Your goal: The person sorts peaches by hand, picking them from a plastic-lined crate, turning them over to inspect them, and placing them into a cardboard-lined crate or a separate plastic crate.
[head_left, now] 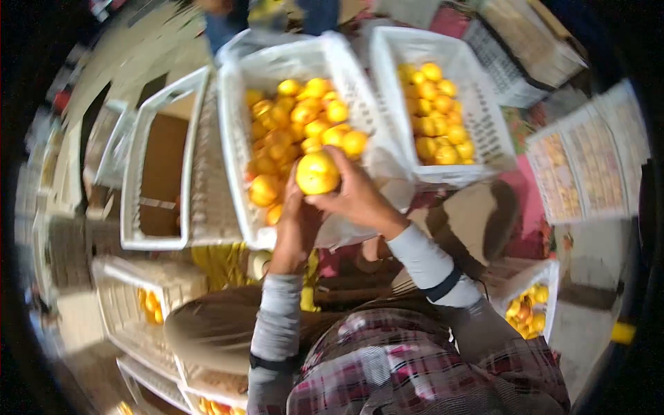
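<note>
A round yellow-orange fruit (317, 173) is held up between my two hands, over the near part of a white plastic crate (346, 76). My right hand (356, 197) grips it from the right, thumb along its underside and fingers behind. From the lower left my left hand (297, 228) closes against its side; some of those fingers are hidden. Below and beyond, many similar fruits (280, 142) fill the crate's floor, several showing reddish patches.
To the right stands another white crate (491, 131) of yellow fruit. A white crate with brown cardboard (162, 159) inside is on the left. Packed trays (581, 166) lie far right. More crates with fruit flank my legs. At the top, a person's legs (321, 15) show.
</note>
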{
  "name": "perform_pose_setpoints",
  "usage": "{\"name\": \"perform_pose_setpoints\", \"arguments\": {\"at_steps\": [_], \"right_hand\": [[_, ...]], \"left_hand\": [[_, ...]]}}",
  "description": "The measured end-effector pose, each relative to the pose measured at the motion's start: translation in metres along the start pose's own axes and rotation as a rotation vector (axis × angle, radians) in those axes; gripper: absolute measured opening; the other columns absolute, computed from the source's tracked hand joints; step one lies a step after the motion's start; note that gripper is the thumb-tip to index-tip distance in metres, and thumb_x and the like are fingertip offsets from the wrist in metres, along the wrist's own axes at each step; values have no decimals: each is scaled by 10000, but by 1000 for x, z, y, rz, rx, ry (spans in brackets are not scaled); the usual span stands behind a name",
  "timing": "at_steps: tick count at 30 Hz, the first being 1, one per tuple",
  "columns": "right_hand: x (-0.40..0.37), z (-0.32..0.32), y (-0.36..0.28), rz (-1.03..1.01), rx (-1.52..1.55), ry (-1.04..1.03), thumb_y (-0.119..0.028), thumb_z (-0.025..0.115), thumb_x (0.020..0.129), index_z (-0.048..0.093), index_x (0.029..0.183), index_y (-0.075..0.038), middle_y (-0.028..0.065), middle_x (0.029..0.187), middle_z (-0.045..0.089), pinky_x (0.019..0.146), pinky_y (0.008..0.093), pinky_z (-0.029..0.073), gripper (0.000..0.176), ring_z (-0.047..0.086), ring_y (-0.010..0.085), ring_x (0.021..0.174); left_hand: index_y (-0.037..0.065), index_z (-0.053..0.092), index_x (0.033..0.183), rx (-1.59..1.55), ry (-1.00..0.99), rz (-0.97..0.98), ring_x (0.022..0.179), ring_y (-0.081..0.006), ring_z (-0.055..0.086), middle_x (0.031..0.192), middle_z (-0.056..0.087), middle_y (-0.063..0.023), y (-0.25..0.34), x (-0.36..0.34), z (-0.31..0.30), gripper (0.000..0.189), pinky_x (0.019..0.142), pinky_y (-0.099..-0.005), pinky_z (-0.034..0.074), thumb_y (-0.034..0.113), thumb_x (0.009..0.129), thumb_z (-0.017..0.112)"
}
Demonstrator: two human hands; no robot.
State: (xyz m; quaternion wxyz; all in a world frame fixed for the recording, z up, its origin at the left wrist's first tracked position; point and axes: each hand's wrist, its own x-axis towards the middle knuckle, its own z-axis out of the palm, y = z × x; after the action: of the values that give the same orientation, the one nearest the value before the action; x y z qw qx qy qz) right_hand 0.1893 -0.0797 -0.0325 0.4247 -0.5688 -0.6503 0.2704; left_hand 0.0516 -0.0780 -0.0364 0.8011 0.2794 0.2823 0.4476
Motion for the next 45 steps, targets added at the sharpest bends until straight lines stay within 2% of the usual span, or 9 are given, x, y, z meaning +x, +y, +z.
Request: {"name": "perform_pose_setpoints", "arguments": {"at_steps": [6, 14, 19, 22, 29, 33, 37, 42, 45], "right_hand": [[10, -88, 30, 233, -200, 36, -240, 728, 640, 384, 1196, -10, 235, 1081, 518, 853, 371, 423, 693, 527, 338, 1015], [33, -175, 117, 500, -879, -159, -420, 647, 698, 506, 1096, 31, 213, 889, 611, 755, 391, 463, 617, 595, 334, 853], [73, -107, 63, 295, -356, -231, -280, 615, 792, 528, 1077, -11, 160, 868, 623, 678, 315, 484, 401, 612, 241, 778], [103, -43, 66, 75, -446, -566, -294, 605, 784, 509, 1120, -7, 197, 966, 602, 769, 360, 465, 453, 595, 308, 873], [148, 91, 83, -280, -482, -655, -96, 699, 624, 444, 1167, -46, 156, 1117, 462, 878, 373, 405, 602, 434, 309, 1082], [153, 129, 107, -532, -625, -595, -88, 710, 568, 529, 985, -35, 169, 1020, 497, 864, 395, 396, 458, 441, 341, 998], [156, 133, 100, -402, -661, -658, -65, 701, 560, 524, 1016, -13, 157, 996, 512, 866, 387, 400, 492, 441, 330, 999], [164, 107, 88, -275, -530, -630, -124, 712, 602, 418, 1193, -17, 158, 1078, 490, 862, 367, 424, 668, 442, 313, 1068], [152, 89, 76, 382, 353, -448, -321, 616, 787, 427, 1205, -51, 134, 1072, 553, 694, 344, 474, 532, 572, 236, 849]], "left_hand": [[-22, 432, 1212, 1399, 0, 348, 1040, -339, 496, 1144, 496, -218, -19, -4, -14, 406, 883, -377, 399, 162, 861, 518], [3, 600, 899, 1435, -137, 365, 850, -340, 553, 905, 588, -170, -18, -24, -5, 170, 744, -378, 459, 52, 737, 588], [31, 577, 1011, 1386, -92, 160, 867, -347, 528, 917, 581, -164, -18, -38, -9, 318, 768, -373, 445, 41, 696, 621], [28, 574, 1022, 1364, -130, 192, 850, -356, 542, 931, 585, -175, -15, -38, -10, 290, 761, -367, 452, 32, 733, 594], [6, 563, 1044, 885, 47, 75, 748, -169, 574, 875, 596, -112, 10, -17, -20, 214, 677, -277, 458, 9, 834, 526], [7, 561, 1028, 850, 167, 67, 815, -325, 576, 909, 579, -182, 11, 5, -37, 219, 732, -332, 454, 39, 813, 538], [-6, 552, 1015, 919, 196, 293, 826, -317, 569, 885, 551, -169, 36, 39, -47, 213, 720, -320, 450, -1, 803, 531], [-12, 549, 993, 873, 263, 91, 810, -240, 578, 909, 569, -147, 50, 49, -68, 168, 735, -296, 446, 9, 831, 507], [-31, 525, 1037, 748, 306, 215, 850, -160, 560, 924, 575, -108, 35, 54, -81, 184, 772, -263, 441, 27, 867, 482]]}}
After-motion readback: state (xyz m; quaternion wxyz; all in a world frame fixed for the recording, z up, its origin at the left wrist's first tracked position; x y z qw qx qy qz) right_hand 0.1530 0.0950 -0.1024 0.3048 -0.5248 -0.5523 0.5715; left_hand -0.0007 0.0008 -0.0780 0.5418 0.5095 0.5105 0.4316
